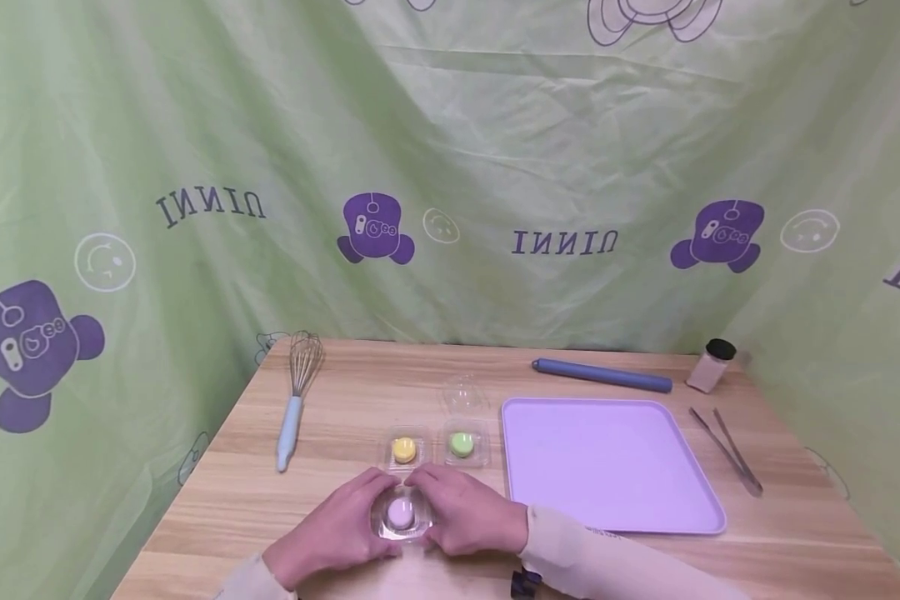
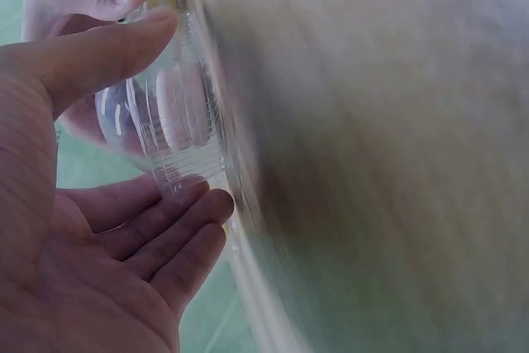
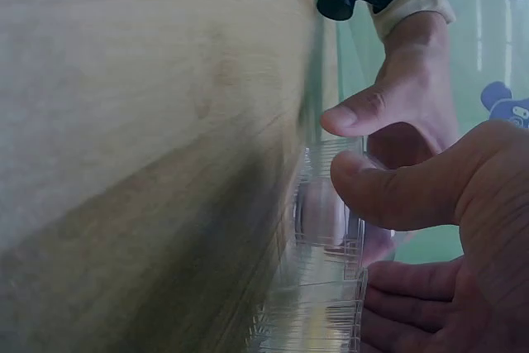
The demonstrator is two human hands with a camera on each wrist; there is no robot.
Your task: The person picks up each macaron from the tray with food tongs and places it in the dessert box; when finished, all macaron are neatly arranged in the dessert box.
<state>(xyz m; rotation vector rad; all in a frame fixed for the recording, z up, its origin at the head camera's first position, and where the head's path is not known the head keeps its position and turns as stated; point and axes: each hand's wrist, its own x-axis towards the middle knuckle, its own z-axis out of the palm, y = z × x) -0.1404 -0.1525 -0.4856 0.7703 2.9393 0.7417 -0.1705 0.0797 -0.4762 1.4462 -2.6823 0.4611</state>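
Observation:
Between both hands, a small clear plastic macaron box (image 1: 423,531) with a domed lid stands on the table, a pink macaron (image 1: 401,513) inside. My left hand (image 1: 342,518) holds its left side; in the left wrist view, the thumb is at one edge and the fingertips at another. My right hand (image 1: 468,510) holds the opposite side, its thumb at the box edge in the right wrist view. Just beyond the hands sit two more clear boxes, one with a yellow macaron (image 1: 403,450), the other with a green macaron (image 1: 462,444).
Behind the green macaron lies a clear domed lid (image 1: 463,393). A purple tray (image 1: 600,467) is on the right, with metal tongs (image 1: 731,457) beside it. A blue rolling pin (image 1: 603,375) and a black-capped jar (image 1: 711,367) are at the back. The whisk (image 1: 292,417) lies left.

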